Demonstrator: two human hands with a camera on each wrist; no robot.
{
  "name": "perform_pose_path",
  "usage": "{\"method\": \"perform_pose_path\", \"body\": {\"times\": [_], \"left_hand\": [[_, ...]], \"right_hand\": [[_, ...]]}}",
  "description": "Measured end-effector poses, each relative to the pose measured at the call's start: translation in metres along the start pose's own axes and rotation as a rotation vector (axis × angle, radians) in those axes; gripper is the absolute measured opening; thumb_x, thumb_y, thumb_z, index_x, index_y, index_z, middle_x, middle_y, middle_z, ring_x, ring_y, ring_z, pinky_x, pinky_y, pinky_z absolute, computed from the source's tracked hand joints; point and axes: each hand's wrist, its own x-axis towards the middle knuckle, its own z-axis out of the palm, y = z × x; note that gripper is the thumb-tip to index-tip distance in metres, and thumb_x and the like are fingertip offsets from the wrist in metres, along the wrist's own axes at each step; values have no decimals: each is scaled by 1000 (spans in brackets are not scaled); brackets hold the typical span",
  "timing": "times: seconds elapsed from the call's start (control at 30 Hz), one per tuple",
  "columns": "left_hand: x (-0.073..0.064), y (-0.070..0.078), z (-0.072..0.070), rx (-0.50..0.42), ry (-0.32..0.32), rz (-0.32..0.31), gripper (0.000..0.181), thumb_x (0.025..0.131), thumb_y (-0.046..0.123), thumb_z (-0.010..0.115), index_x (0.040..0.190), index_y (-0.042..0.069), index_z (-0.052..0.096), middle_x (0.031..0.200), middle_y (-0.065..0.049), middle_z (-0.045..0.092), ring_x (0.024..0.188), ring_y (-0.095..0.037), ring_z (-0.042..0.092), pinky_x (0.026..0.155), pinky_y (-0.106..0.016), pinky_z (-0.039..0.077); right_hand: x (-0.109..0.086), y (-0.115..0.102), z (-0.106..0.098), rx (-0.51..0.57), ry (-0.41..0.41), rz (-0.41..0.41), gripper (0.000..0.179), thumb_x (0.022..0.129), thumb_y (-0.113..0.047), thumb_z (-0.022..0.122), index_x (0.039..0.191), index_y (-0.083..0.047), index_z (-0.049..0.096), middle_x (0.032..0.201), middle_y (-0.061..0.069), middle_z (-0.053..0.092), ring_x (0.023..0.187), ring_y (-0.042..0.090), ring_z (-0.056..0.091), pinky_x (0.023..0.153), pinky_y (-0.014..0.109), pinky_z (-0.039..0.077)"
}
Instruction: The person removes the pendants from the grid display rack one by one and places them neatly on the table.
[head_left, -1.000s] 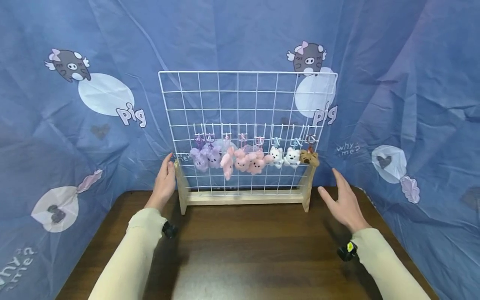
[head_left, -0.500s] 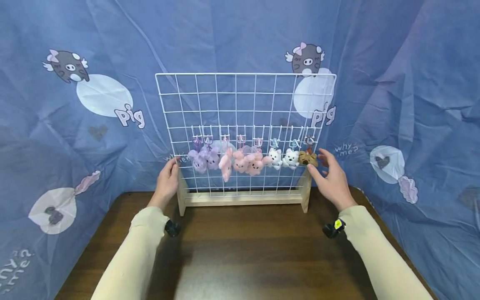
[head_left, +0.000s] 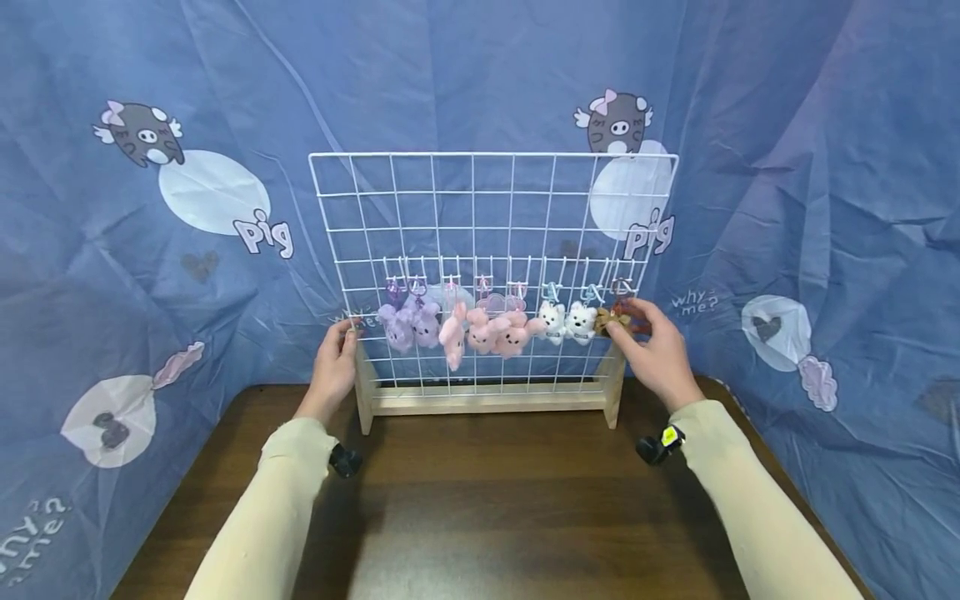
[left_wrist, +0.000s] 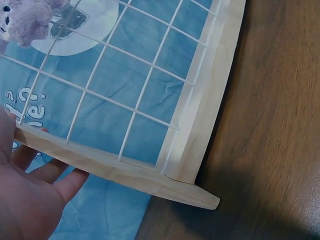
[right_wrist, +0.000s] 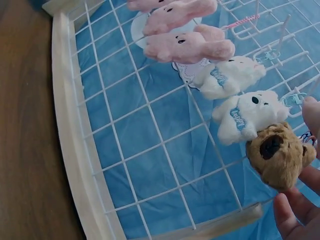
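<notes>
My left hand (head_left: pixel 333 367) grips the left wooden upright of a display rack (head_left: pixel 487 400), thumb in front; in the left wrist view its fingers pass behind the wooden side piece (left_wrist: pixel 115 170). At the rack's right end my right hand (head_left: pixel 662 358) pinches a brown plush keychain (right_wrist: pixel 275 155), partly covering it in the head view. That plush hangs from a hook on the white wire grid (head_left: pixel 472 192). Beside it, on further hooks, hang two white bear plush keychains (head_left: pixel 581 322), several pink ones (head_left: pixel 483 331) and two purple ones (head_left: pixel 397 327).
The rack stands near the back of a dark brown wooden table (head_left: pixel 487 508). A blue printed cloth (head_left: pixel 487 75) hangs behind it and on both sides. Dark devices are strapped at both wrists.
My right hand has come in from the right and taken hold of the brown plush. My left hand has closed onto the rack's left side. The grid's top appears slightly lower.
</notes>
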Motion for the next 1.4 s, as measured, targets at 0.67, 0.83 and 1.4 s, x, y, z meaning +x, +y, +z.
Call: {"method": "perform_pose_path", "body": {"times": [0.67,0.83,1.4], "left_hand": [[-1,-2,1,-19,3,-21,40,116,21,35,150,3,45,148,-26,56,142,-36,47,113,-49,36],[-1,-3,2,-16,10,-17,40,116,21,35,150,3,45,147,-26,57,141,-35,48,112,-47,37],[-1,-2,1,-6,-3,-39,41,116,24,34,151,4,44,149,-24,56,140,-34,47,111,-48,36]], "right_hand": [[6,-10,1,3,-53,35,45,102,-25,71,136,2,61,128,25,68,108,38,65,88,34,50],[6,-10,1,21,-45,22,37,103,-20,68,133,1,64,118,23,68,101,27,60,85,25,46],[-4,-16,-8,218,-100,-3,34,106,-15,64,131,7,62,137,24,64,128,31,58,89,10,48]]}}
